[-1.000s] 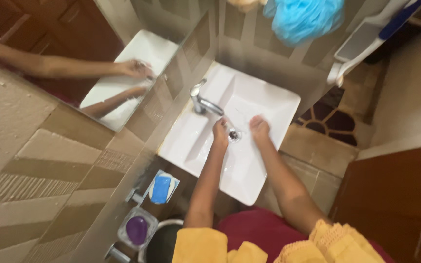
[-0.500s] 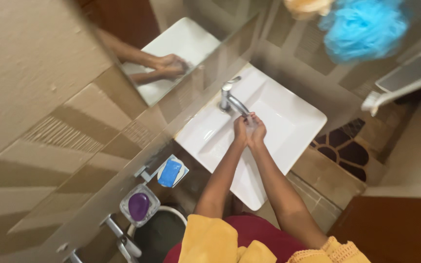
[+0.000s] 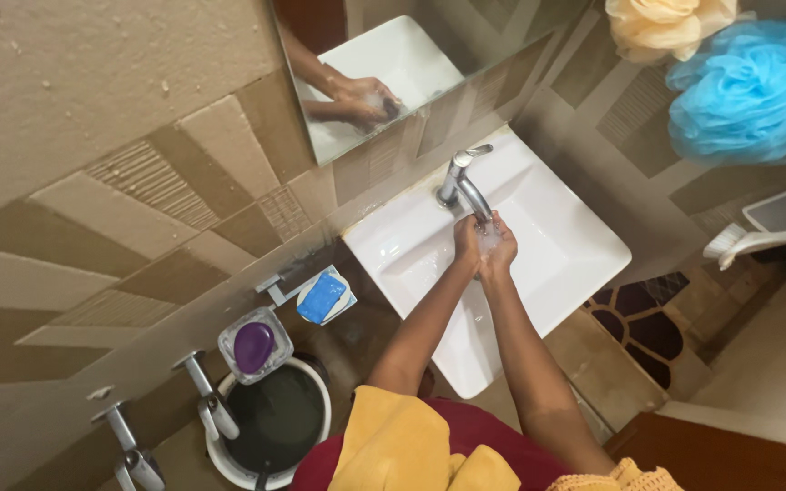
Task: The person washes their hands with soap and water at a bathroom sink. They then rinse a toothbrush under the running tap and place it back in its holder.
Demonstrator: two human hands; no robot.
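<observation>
My left hand (image 3: pixel 466 242) and my right hand (image 3: pixel 502 249) are pressed together over the white rectangular sink (image 3: pixel 584 227), right under the spout of the chrome tap (image 3: pixel 462 182). Something white and wet, water or lather, shows between the palms. The fingers are closed against each other, and I see no solid object in either hand. My forearms reach up from yellow sleeves at the bottom of the view. The mirror (image 3: pixel 393 73) above the sink reflects the joined hands.
A blue soap bar (image 3: pixel 322 297) lies in a wall dish left of the sink, with a purple soap (image 3: pixel 254 345) in a clear dish below it. A white bucket (image 3: pixel 275 427) stands under chrome wall taps (image 3: pixel 211 409). Blue (image 3: pixel 748 91) and cream (image 3: pixel 666 23) bath sponges hang at upper right.
My hands were apart in the basin near the drain; they have come together and risen under the spout. The view has swung left and down, showing the bucket and wall taps.
</observation>
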